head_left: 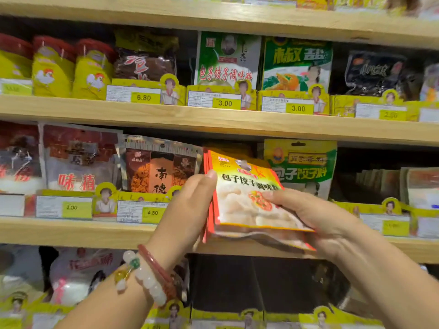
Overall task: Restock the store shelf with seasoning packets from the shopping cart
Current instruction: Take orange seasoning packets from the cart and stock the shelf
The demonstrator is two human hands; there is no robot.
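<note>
A stack of yellow-and-red seasoning packets (240, 200) with a dumpling picture is held up at the middle shelf (78, 231), tilted with its top leaning back into the gap between a brown packet and a green one. My left hand (190, 205) presses flat against the stack's left edge. My right hand (308, 212) grips the stack from the right, thumb across the front and fingers underneath. The shopping cart is out of view.
Brown packets (159, 167) stand left of the gap and green dumpling-seasoning packets (306, 167) right of it. The upper shelf (166, 115) holds more packets behind yellow price tags. A dark open slot (225, 281) lies on the lower shelf below my hands.
</note>
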